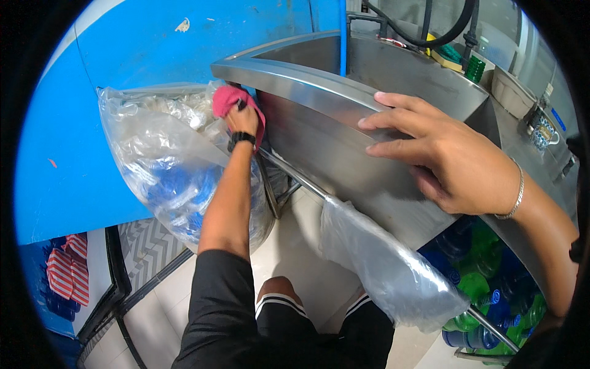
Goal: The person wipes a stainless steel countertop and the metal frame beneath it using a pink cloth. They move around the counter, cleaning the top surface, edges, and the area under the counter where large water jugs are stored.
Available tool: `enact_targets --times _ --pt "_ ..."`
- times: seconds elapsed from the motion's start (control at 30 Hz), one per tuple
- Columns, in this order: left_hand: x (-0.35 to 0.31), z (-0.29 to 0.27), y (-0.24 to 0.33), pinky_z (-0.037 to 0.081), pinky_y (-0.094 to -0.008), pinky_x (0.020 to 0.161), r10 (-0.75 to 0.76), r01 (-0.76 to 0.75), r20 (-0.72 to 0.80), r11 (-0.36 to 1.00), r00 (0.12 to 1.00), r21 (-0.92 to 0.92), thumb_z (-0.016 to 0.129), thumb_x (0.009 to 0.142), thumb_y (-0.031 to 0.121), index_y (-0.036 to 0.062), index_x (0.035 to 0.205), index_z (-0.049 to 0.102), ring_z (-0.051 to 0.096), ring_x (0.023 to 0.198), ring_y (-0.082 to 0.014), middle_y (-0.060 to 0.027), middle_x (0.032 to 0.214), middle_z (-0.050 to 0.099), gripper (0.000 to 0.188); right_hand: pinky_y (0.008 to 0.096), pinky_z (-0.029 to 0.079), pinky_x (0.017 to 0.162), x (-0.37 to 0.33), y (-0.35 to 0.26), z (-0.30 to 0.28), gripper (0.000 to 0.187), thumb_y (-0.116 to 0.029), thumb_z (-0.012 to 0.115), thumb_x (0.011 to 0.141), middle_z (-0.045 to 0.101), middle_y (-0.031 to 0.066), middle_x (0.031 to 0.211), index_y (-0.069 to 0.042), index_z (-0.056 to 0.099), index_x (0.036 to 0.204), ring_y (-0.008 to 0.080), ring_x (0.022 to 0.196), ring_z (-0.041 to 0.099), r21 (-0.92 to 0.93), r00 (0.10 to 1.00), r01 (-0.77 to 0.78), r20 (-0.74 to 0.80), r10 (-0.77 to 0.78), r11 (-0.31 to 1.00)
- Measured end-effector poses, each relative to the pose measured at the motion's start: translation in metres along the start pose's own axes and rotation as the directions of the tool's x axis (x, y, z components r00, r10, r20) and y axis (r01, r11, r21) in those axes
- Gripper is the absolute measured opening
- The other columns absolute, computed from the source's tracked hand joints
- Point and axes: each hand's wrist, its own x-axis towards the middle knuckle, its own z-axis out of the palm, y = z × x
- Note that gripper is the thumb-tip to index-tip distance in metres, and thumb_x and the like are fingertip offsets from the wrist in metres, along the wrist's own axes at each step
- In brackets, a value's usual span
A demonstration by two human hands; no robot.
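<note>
My left hand (243, 119) is closed round a pink cloth (228, 98) at the left end of the steel sink (319, 86), beside its outer corner. Part of the cloth hangs down past my wrist, which wears a black watch. Just left of that hand stands a large clear plastic bag (141, 141) with crumpled clear and blue plastic inside. My right hand (439, 144) is open, palm down, fingers stretched toward the sink's front rim. Whether its fingertips touch the rim I cannot tell.
A metal bar (295, 173) runs along the sink's front, with a clear plastic sheet (393, 264) draped over it. Blue and green bottles (473, 286) lie below at the right. A grey tub (514, 92) and a patterned mug (543, 133) stand on the right ledge. A blue panel (55, 166) rises at left.
</note>
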Motion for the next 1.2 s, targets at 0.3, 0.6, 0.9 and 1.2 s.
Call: enact_targets --times 0.3,0.6,0.9,1.2 --pt "-0.031 0.043 -0.058 0.043 -0.0513 0.111 -0.007 0.057 -0.195 0.967 0.981 0.249 0.07 0.085 0.025 0.0081 0.13 0.067 0.057 0.127 -0.0461 -0.0248 0.134 0.065 0.048 0.0479 0.048 0.112 0.008 -0.006 -0.006 0.059 0.011 0.06 0.062 0.054 0.0104 0.148 -0.003 0.073 0.117 0.0415 0.149 0.039 -0.072 0.998 -0.027 0.046 0.03 0.997" --pt "0.054 0.004 -0.008 0.055 -0.0519 0.083 0.09 -0.141 0.143 0.905 0.986 0.402 0.067 0.087 0.032 0.0082 0.104 0.077 0.072 0.093 -0.0421 -0.0207 0.104 0.075 0.03 0.0468 0.05 0.112 0.008 -0.005 -0.008 0.057 0.01 0.06 0.062 0.053 0.0083 0.148 -0.005 0.075 0.115 0.0396 0.15 0.037 -0.058 0.999 -0.015 0.043 0.018 0.998" --pt "-0.045 0.027 -0.06 0.049 -0.0513 0.098 0.16 -0.153 0.019 0.893 0.987 0.422 0.058 0.093 0.029 0.0078 0.111 0.073 0.066 0.113 -0.0411 -0.0202 0.12 0.071 0.031 0.0458 0.051 0.112 0.005 -0.009 -0.007 0.057 0.01 0.062 0.062 0.053 0.0072 0.149 -0.005 0.076 0.114 0.0389 0.151 0.037 -0.11 0.996 -0.045 0.068 0.053 0.993" --pt "0.031 0.0 -0.028 0.055 -0.0568 0.089 0.166 -0.294 0.261 0.751 0.951 0.591 0.055 0.094 0.031 0.0122 0.11 0.075 0.069 0.105 -0.0443 -0.0186 0.118 0.074 0.031 0.045 0.052 0.111 0.005 -0.002 -0.007 0.059 0.008 0.064 0.062 0.052 0.0088 0.15 -0.005 0.075 0.118 0.039 0.15 0.038 -0.028 0.999 0.017 0.033 -0.017 0.999"
